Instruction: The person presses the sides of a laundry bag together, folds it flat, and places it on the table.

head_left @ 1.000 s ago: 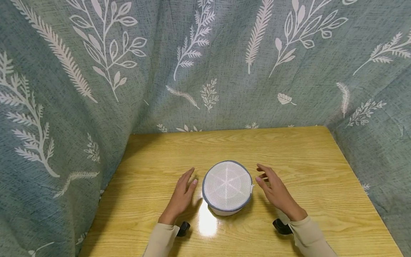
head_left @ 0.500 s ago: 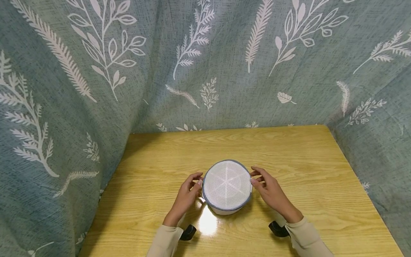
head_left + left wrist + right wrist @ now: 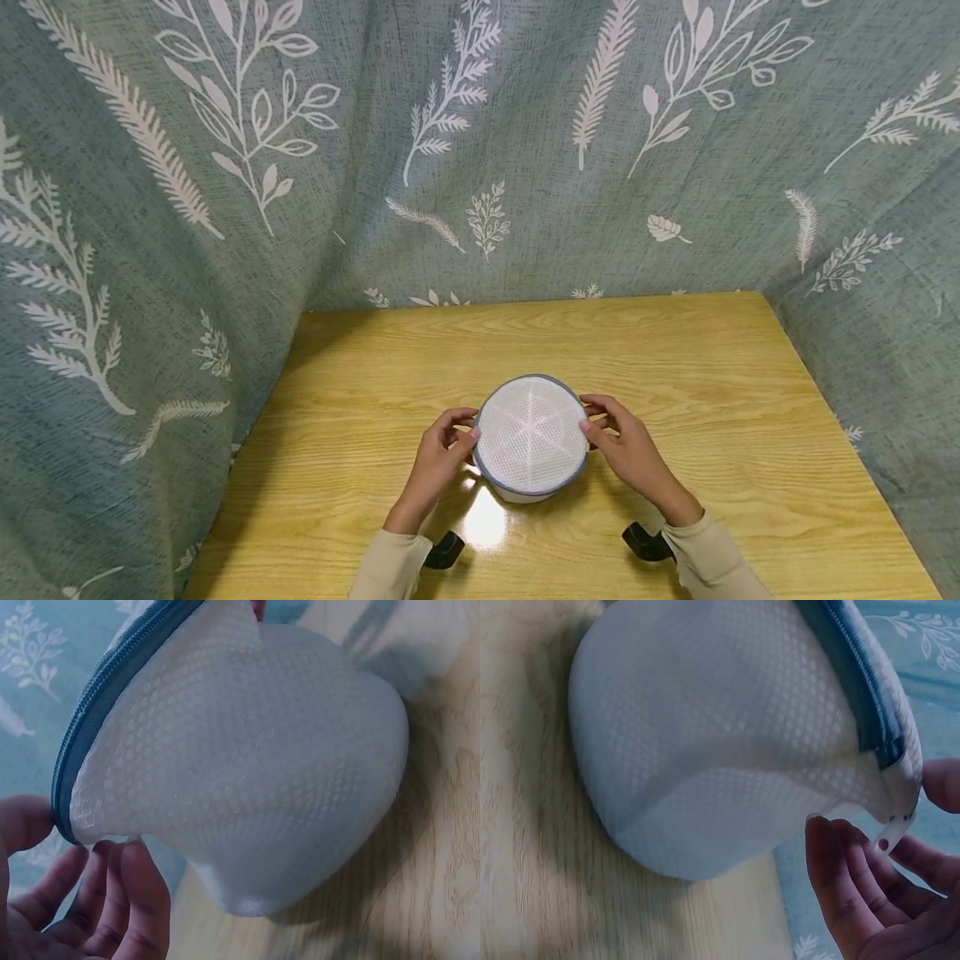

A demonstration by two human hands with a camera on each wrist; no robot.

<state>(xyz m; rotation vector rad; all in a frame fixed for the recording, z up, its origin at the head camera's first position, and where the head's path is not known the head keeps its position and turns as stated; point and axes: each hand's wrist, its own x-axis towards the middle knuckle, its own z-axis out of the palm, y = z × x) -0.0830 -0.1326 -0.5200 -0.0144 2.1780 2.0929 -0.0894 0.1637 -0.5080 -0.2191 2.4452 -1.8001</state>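
Observation:
A round white mesh laundry bag (image 3: 531, 437) with a blue zipper (image 3: 79, 724) around its top edge stands on the table in the head view. My left hand (image 3: 438, 457) pinches its left edge, thumb on the rim and fingers curled underneath. On the opposite side, my right hand (image 3: 633, 454) does the same at the right edge. In the right wrist view, a small white zipper pull (image 3: 889, 836) hangs beside the right fingers. Between the two hands, the bag's soft side wall (image 3: 262, 765) dents inward below the rim.
The wooden table (image 3: 360, 358) reaches back to a blue-green leaf-patterned curtain (image 3: 540, 150), which also hangs along both sides. A black wrist camera (image 3: 444, 550) sits under the left wrist, and another black camera (image 3: 647, 543) under the right.
Both hands have moved inward from either side of the mesh laundry bag and taken hold of its rim. The bag's top has shifted only slightly.

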